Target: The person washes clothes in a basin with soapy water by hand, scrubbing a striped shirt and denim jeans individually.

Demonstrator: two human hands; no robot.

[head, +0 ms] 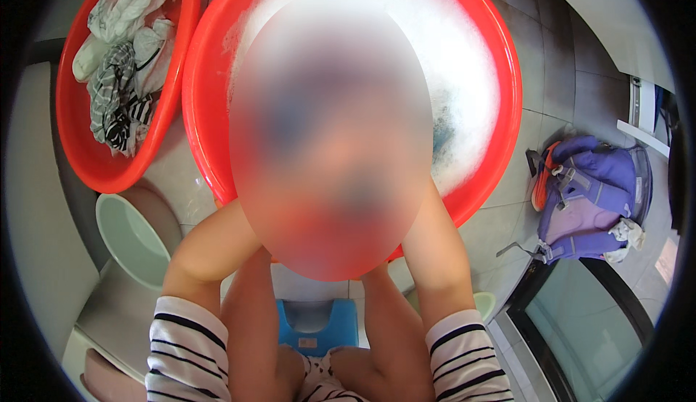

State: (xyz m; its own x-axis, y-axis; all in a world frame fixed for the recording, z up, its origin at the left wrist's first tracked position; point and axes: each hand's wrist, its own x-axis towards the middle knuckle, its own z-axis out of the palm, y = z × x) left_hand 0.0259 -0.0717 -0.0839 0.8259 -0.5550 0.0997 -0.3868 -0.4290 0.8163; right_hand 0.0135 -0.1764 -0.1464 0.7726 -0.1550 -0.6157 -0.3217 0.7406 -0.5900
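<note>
Both of my forearms, the left (217, 244) and the right (441, 244), reach forward over a large red plastic basin (505, 76). A blurred oval covers both hands and the middle of the basin, so what they hold or touch is hidden. Thick white soap suds (462, 37) spread across the water. Some dark, wet-looking material (443, 135) shows through the foam just right of the blur.
At left, a second red basin (187, 37) holds rumpled laundry (114, 76), white and striped. Below it is a pale green bucket (130, 239). A blue plastic stool (318, 337) stands between my legs. A purple backpack (587, 195) lies on the tiles at right, near a dark-framed glass panel (587, 315).
</note>
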